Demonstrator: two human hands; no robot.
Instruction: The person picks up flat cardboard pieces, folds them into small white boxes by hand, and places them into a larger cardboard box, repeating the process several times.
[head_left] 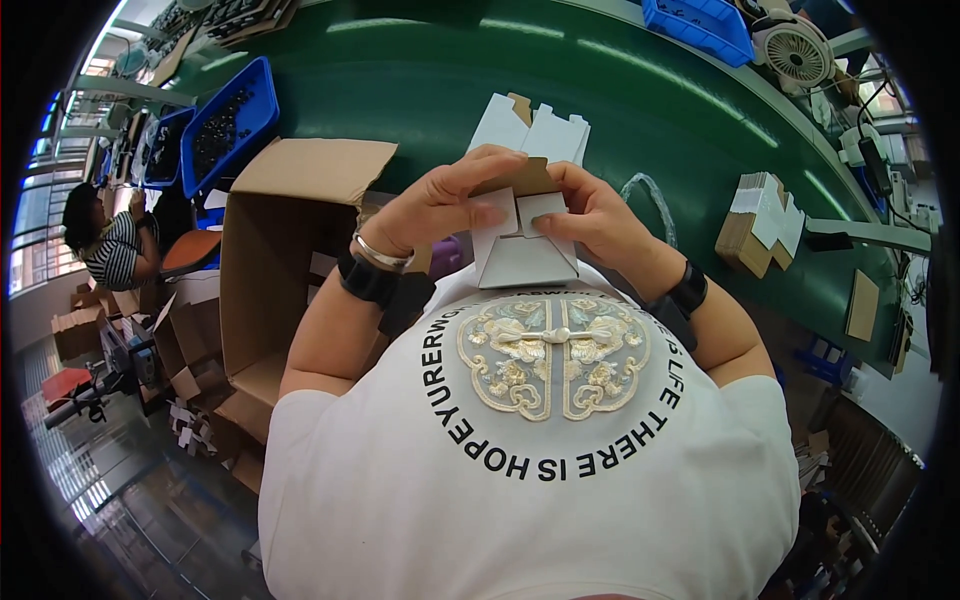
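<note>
A small white cardboard box (527, 262) with a brown inner side is held close in front of my chest. My left hand (445, 200) grips its left side, thumb pressed on a white flap and fingers behind the brown flap. My right hand (598, 222) grips the right side, its thumb on the other white flap. The flaps meet near the middle, partly folded in. Just beyond my hands, flat white carton blanks (556, 136) lie on the green table (400, 75).
A large open brown carton (262, 290) stands to my left. Blue trays of small dark parts (228, 128) lie beyond it. A stack of flat cartons (757, 228) sits on the right, with a white fan (793, 52) at the far right. Another person (118, 240) is at far left.
</note>
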